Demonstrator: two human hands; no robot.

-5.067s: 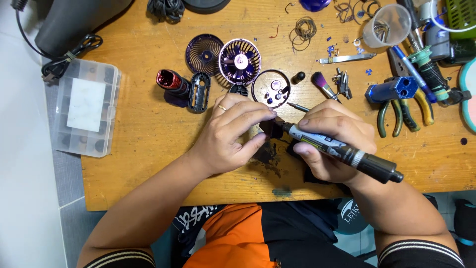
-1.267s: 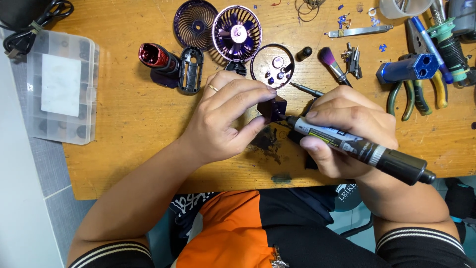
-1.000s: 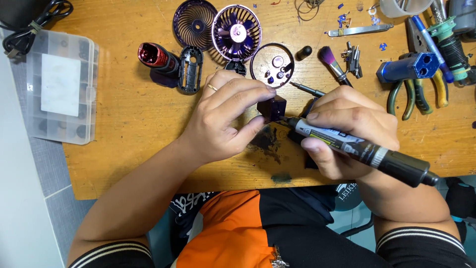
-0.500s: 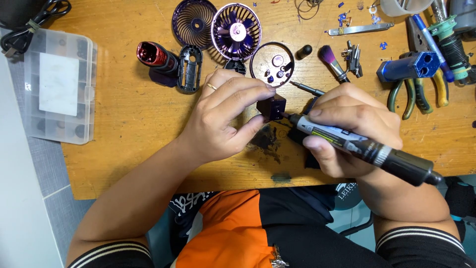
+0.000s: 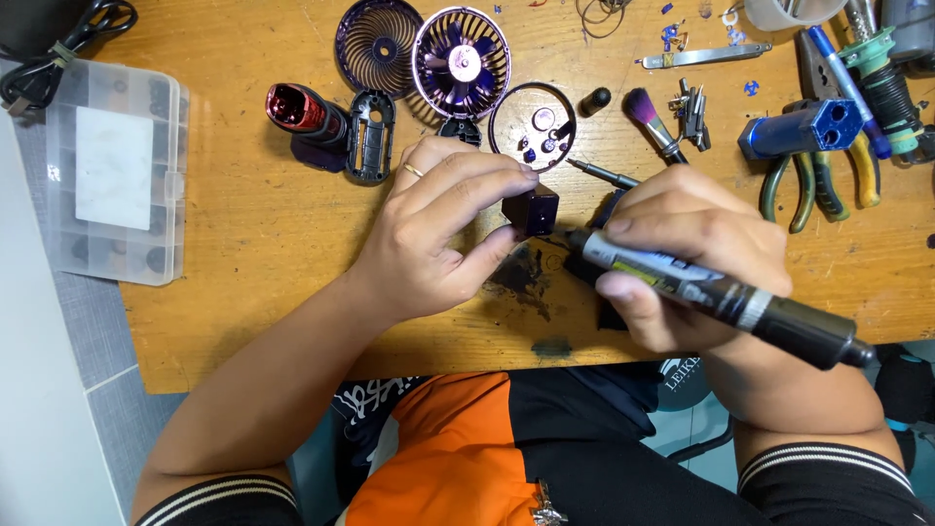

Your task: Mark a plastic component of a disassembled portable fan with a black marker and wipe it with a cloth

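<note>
While cluttered, scorched wooden workbench (image 5: pixel 243 234).

There is one view only, from a camera worn on the person's head, looking almost straight down. It sits close above the wooden surface (image 5: pixel 243 244), whose near edge runs across the lower middle of the picture, with the person's lap and orange shirt (image 5: pixel 438 458) below it. The left hand (image 5: pixel 429 244) and right hand (image 5: pixel 691 263) sit near the centre, both forearms entering from the bottom corners. The far part of the surface fills the top, cut off by the frame. A strip of grey floor (image 5: pixel 49 390) shows at the left edge.
</note>
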